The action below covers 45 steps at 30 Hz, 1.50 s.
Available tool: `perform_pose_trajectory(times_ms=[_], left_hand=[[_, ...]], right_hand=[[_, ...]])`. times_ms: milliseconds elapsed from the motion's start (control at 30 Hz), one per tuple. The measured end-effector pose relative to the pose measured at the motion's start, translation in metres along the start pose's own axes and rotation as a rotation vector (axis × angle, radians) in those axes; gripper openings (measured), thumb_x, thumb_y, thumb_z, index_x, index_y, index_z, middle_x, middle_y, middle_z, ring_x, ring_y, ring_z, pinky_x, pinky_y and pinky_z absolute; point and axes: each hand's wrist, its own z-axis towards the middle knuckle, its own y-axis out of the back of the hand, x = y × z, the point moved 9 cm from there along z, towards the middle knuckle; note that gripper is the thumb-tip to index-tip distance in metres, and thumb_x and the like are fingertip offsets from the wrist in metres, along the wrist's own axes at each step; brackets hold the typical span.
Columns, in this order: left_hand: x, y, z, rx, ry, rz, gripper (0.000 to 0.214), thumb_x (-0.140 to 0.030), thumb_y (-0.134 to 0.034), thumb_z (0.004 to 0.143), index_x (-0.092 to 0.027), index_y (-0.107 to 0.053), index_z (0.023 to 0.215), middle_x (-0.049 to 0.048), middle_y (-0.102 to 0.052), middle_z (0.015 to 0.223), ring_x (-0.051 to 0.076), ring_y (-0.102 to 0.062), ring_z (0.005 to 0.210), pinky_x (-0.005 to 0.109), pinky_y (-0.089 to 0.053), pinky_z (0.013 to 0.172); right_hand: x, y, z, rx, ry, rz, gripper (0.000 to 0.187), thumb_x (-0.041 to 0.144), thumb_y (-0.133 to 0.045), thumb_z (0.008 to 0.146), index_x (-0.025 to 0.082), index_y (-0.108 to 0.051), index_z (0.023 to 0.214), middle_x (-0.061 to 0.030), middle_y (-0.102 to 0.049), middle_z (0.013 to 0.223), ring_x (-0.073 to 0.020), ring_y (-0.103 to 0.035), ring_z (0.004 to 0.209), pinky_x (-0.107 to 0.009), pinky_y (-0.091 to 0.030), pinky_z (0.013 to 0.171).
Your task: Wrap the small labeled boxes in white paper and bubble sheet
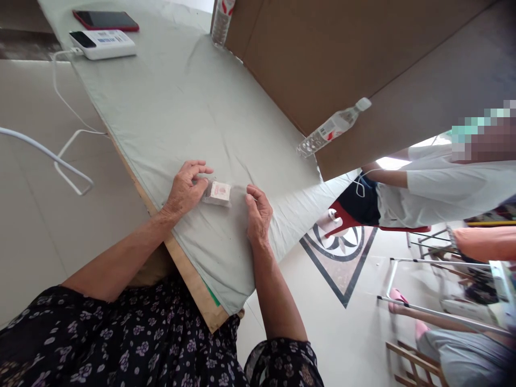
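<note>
A small box (220, 192) with a pale label and reddish print, in clear plastic wrap, is at the near part of the cloth-covered table (173, 107). My left hand (186, 189) has its thumb and fingers closed at the left end of the wrap; the fingertips partly cover that end. To the right of the box, a short gap away, is my right hand (259, 214). Its fingers are curled and the thumb is against the index finger; what is between them, if anything, is too small to make out.
A tall cardboard panel (306, 59) stands along the right side, with a clear bottle (332, 129) leaning by it and another bottle (222, 24) farther back. A white power bank (107, 44) with a cable and a phone (107, 20) lie far left. A person (443, 183) sits right.
</note>
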Motion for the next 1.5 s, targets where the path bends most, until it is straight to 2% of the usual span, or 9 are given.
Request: perform_pose_trajectory(times_ms=[300,633,800,1133,1500], left_hand=[[0.003,0.0,0.0,0.024,0.042,0.01,0.03,-0.014,-0.058,0.079,-0.018,-0.078,0.102,0.0098,-0.068,0.129,0.022,-0.068,0.106,0.037,-0.059,0.089],[0.002,-0.001,-0.001,0.03,0.043,0.034,0.029,-0.015,-0.057,0.08,-0.017,-0.077,0.1,0.0092,-0.068,0.126,0.02,-0.069,0.1,0.036,-0.059,0.087],[0.003,0.0,-0.001,0.035,0.055,0.042,0.028,-0.015,-0.058,0.079,-0.019,-0.077,0.099,0.0078,-0.068,0.125,0.021,-0.067,0.107,0.035,-0.058,0.089],[0.005,-0.001,0.0,0.041,0.046,0.053,0.027,-0.017,-0.059,0.078,-0.018,-0.077,0.098,0.009,-0.069,0.124,0.021,-0.067,0.107,0.035,-0.059,0.089],[0.004,-0.002,0.0,0.063,0.036,0.098,0.028,-0.014,-0.057,0.079,-0.02,-0.076,0.099,0.0077,-0.069,0.126,0.021,-0.067,0.111,0.036,-0.058,0.093]], right_hand=[[0.0,-0.002,-0.001,0.008,-0.019,-0.016,0.031,0.047,-0.065,0.092,0.023,-0.073,0.109,-0.0092,-0.074,0.129,-0.0235,-0.068,0.116,-0.041,-0.054,0.1],[0.003,-0.002,-0.004,0.012,-0.018,-0.068,0.029,0.047,-0.063,0.094,0.024,-0.073,0.108,-0.0088,-0.074,0.129,-0.0238,-0.067,0.119,-0.041,-0.054,0.101],[0.003,-0.004,-0.003,0.022,0.005,-0.064,0.026,0.044,-0.062,0.094,0.025,-0.074,0.105,-0.0091,-0.074,0.129,-0.0238,-0.068,0.119,-0.042,-0.054,0.101],[0.002,-0.004,-0.001,0.011,0.001,-0.081,0.028,0.048,-0.061,0.093,0.025,-0.075,0.102,-0.0082,-0.075,0.126,-0.0244,-0.067,0.119,-0.043,-0.053,0.103],[0.005,-0.012,-0.002,0.035,0.046,-0.135,0.023,0.042,-0.06,0.095,0.025,-0.075,0.103,-0.009,-0.073,0.128,-0.0223,-0.068,0.115,-0.038,-0.056,0.092]])
